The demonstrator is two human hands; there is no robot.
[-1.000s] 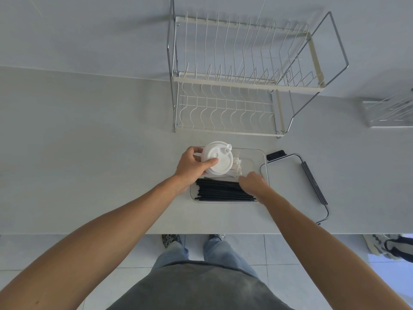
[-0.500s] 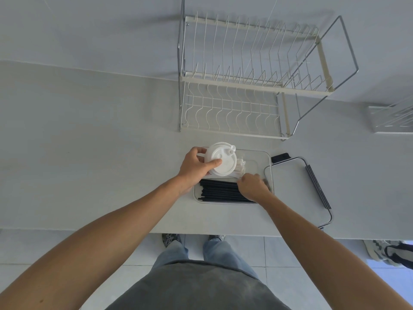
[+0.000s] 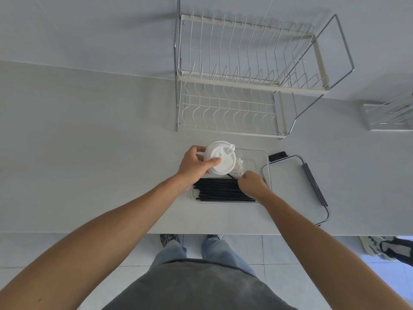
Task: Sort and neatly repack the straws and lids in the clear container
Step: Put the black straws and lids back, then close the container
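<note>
The left hand (image 3: 192,166) grips a stack of white lids (image 3: 220,158) — thumb on top, fingers curled round the far edge — over the far left corner of the clear container (image 3: 257,153). The right hand (image 3: 251,184) pinches one black straw (image 3: 232,176), its end tilted up toward the lids. The other black straws (image 3: 219,193) lie side by side along the container's near side. The container's lid (image 3: 290,186) rests just beside it on the white counter (image 3: 100,153) — a wire dish rack (image 3: 245,86) stands behind.
</note>
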